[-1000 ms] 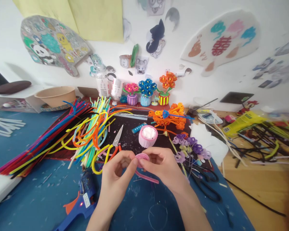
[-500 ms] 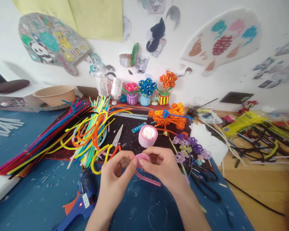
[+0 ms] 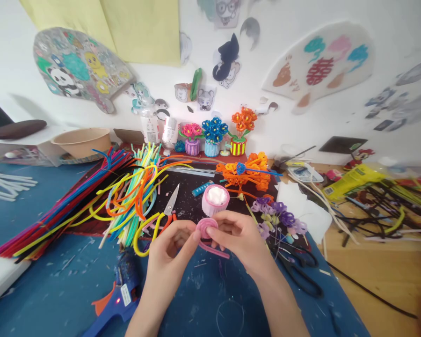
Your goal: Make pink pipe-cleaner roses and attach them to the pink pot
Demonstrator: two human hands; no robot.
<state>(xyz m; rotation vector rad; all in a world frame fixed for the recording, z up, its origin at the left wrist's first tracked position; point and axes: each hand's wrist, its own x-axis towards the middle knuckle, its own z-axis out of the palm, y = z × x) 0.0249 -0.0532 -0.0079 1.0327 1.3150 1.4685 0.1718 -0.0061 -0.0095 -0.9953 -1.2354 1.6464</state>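
Between both hands is a pink pipe cleaner [image 3: 207, 226] wound into a flat spiral, its loose tail pointing to the lower right. My left hand [image 3: 173, 250] pinches the coil's left edge between thumb and fingers. My right hand [image 3: 236, 236] grips the right side, its thumb lying across the face of the spiral. Just beyond the hands stands a small pink ribbed pot [image 3: 215, 200] with white filling. Scissors [image 3: 170, 203] with orange and yellow handles lie open left of the pot. A blue glue gun [image 3: 121, 295] with a red light lies by my left forearm.
Bundled colourful pipe cleaners [image 3: 136, 192] spread to the left. Orange pipe-cleaner flowers [image 3: 249, 171] and purple flowers [image 3: 279, 213] lie to the right, near black scissors [image 3: 301, 269]. Three potted pipe-cleaner flowers, one blue [image 3: 214, 135], line the wall. A cable [image 3: 372, 290] crosses the right side.
The pink spiral has tilted so more of its flat face shows. Its tail has shortened slightly and swung up. My right thumb has shifted onto the coil's face.
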